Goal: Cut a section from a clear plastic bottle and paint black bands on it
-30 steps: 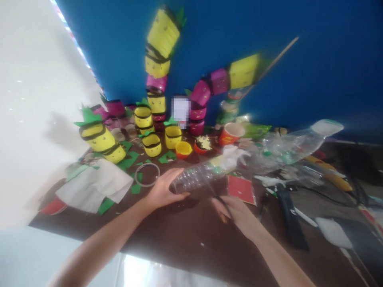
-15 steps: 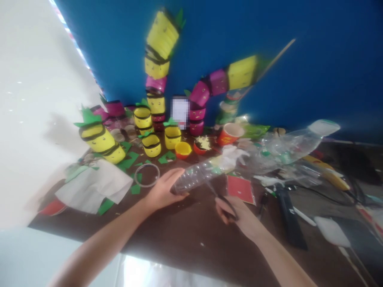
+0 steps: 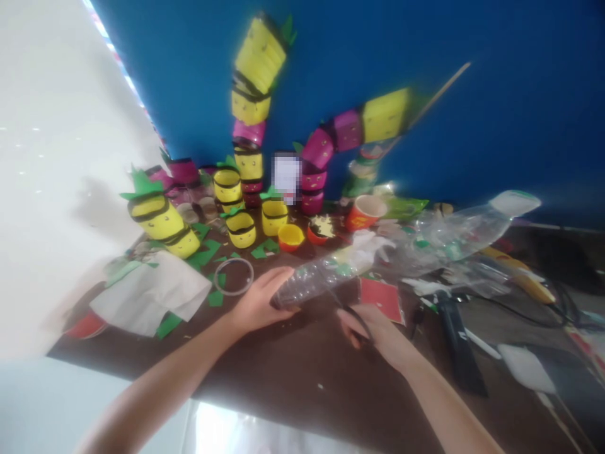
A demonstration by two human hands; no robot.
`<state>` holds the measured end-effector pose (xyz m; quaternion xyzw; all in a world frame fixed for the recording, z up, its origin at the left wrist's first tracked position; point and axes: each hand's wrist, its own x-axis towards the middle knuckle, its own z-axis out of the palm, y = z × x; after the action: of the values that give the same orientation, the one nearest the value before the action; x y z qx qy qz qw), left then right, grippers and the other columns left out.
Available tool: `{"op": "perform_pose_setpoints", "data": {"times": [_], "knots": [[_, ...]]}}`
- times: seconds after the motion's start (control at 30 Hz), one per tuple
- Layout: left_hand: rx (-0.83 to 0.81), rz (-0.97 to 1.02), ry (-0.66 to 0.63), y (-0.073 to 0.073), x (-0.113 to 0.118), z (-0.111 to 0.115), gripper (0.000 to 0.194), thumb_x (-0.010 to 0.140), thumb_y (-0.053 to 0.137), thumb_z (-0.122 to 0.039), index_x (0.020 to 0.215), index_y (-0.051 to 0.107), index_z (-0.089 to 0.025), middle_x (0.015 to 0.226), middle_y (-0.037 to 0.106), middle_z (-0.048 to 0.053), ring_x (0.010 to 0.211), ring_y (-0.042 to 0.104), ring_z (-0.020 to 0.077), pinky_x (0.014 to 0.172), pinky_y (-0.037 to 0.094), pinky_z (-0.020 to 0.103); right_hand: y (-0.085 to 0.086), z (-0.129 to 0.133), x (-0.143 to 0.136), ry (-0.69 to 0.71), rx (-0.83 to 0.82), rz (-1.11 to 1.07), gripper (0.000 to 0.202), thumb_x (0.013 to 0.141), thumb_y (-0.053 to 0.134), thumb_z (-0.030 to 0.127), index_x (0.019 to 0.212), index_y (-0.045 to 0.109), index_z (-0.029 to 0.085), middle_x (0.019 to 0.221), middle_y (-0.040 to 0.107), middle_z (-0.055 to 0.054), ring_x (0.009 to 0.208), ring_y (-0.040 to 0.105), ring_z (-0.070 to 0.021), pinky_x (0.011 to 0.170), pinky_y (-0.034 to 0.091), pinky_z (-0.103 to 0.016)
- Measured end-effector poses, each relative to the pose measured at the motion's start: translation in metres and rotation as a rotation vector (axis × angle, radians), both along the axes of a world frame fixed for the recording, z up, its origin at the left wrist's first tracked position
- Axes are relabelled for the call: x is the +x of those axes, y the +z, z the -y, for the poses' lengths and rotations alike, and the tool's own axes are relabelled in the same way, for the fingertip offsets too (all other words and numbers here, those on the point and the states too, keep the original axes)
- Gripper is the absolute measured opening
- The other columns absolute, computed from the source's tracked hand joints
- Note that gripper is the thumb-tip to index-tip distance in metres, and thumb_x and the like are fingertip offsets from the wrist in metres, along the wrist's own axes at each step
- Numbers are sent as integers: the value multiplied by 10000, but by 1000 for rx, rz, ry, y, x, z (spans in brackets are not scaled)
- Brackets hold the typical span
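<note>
My left hand [image 3: 265, 297] is wrapped round the base end of a clear ridged plastic bottle [image 3: 309, 282], which lies on its side, pointing up and to the right. In my right hand [image 3: 366, 325] is a pair of scissors [image 3: 355, 314], its dark handles within my closed fingers. The blades reach up to the bottle's lower side near its middle; blur hides whether they are in the plastic. Just beyond my right hand lies a red square packet [image 3: 382, 299]. Left of my left hand is a roll of clear tape [image 3: 234, 276].
Yellow pineapple cups [image 3: 240, 230] and stacked purple cups [image 3: 312, 181] stand along the blue wall. Green scraps [image 3: 205, 254] and a white cloth-like sheet [image 3: 154, 293] lie left. To the right are a red paper cup [image 3: 365, 213], a large clear bottle [image 3: 472, 228] and a long black object [image 3: 458, 343].
The whole view has shifted slightly. The scissors have turned a little in my right hand, and their handles look closer together. My left hand keeps its hold on the bottle.
</note>
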<state>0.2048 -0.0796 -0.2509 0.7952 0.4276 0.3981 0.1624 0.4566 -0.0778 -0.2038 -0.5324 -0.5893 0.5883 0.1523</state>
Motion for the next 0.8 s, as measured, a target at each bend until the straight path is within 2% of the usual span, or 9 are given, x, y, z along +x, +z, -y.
{"op": "perform_pose_setpoints", "data": {"times": [0.23,0.47,0.8], "knots": [[-36,11,13,0,1,0,741,681,758,-340,1342,443,-224,1262,572,131,1173,567,279,993,492,423,-1,5,-3,-14,77,48,543,767,484,664,495,478,194,409,494,15,439,461,-109,495,319,-249],[-28,-2,11,1,0,-1,725,688,753,-349,1331,447,-213,1268,567,136,1170,569,270,998,488,415,-1,4,-2,-1,70,69,546,743,515,674,498,480,187,425,501,13,448,458,-104,488,301,-244],[98,44,-9,1,-4,-3,684,700,756,-335,1308,461,-231,1264,584,133,1178,571,263,992,487,421,-12,11,7,27,63,-208,560,743,496,719,624,544,173,545,525,-18,502,494,-132,493,352,-261]]}}
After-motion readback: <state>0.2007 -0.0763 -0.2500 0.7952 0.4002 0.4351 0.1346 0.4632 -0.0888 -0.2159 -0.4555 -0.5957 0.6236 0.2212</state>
